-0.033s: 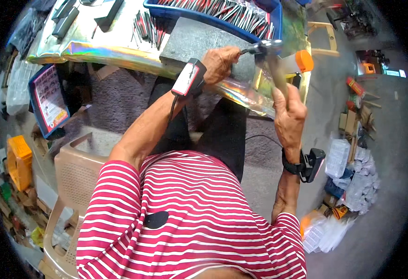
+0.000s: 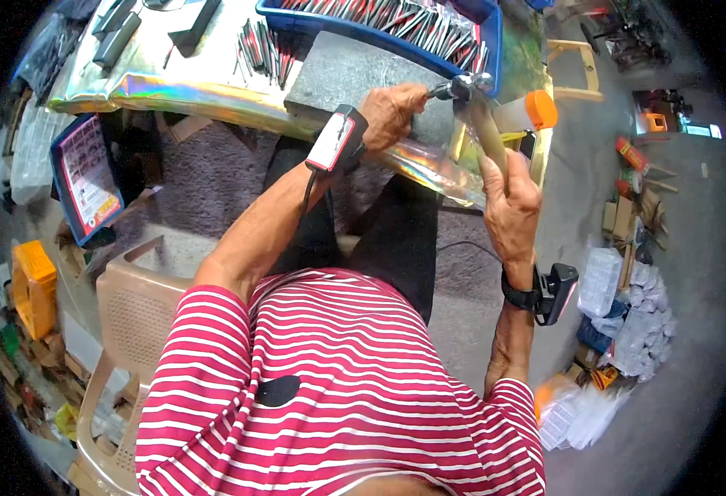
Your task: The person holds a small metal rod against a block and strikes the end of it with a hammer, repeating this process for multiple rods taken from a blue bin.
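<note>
At two o'clock, the right hand clasps a hammer; near twelve, the left hand pinches a slim dark piece (partly hidden) over a grey block.

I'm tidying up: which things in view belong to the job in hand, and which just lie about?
Job in hand:
hammer in the right hand;
slim dark piece in the left hand;
grey block;
probably the blue tray

Apparently just lying about:
orange crate;
beige chair;
clear plastic bundles
</note>
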`<state>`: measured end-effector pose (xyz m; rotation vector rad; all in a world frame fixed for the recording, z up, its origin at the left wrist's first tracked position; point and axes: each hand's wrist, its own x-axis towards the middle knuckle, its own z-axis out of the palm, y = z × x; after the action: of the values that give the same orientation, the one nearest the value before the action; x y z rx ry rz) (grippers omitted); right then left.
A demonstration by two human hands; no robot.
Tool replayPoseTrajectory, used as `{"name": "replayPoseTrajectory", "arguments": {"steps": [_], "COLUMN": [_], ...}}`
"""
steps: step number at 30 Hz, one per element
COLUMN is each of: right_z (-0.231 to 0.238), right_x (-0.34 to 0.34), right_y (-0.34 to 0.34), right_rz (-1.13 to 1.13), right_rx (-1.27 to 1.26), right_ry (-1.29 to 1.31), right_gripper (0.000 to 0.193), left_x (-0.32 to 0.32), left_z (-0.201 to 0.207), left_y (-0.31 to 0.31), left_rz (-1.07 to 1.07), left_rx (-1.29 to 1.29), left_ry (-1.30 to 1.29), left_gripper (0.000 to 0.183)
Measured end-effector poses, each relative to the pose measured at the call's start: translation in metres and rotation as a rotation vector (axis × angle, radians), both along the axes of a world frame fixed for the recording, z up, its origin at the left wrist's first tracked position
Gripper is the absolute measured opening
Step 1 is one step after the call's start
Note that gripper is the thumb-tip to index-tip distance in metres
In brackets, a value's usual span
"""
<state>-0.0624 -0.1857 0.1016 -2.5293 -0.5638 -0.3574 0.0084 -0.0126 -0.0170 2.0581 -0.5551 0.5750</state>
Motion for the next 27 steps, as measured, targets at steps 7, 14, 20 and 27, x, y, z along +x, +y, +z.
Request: {"name": "replayPoseTrajectory", "arguments": {"steps": [7, 14, 20, 27], "right_z": [0.039, 0.011, 0.027, 0.014], "right_x": [0.0, -0.002, -0.008, -0.009], "right_y": [0.009, -0.004, 0.015, 0.009], "right_rz": [-0.051, 0.077, -0.115, -0.011], "right_rx": [0.127, -0.111, 0.088, 0.073], "right_ry": [-0.042, -0.51, 0.035, -0.376], "right_gripper": [0.017, 0.015, 0.013, 0.013], "left_x": [0.0, 0.001, 0.003, 0.004], "left_z": [0.002, -0.002, -0.007, -0.007], "left_y": [0.003, -0.004, -0.001, -0.007], "left_rz": [-0.001, 0.014, -0.021, 0.043], "left_rx": [0.011, 0.02, -0.032, -0.013], "left_ry": [0.042, 0.057, 0.013, 0.009], "left_gripper": [0.023, 0.026, 0.017, 0.015]}}
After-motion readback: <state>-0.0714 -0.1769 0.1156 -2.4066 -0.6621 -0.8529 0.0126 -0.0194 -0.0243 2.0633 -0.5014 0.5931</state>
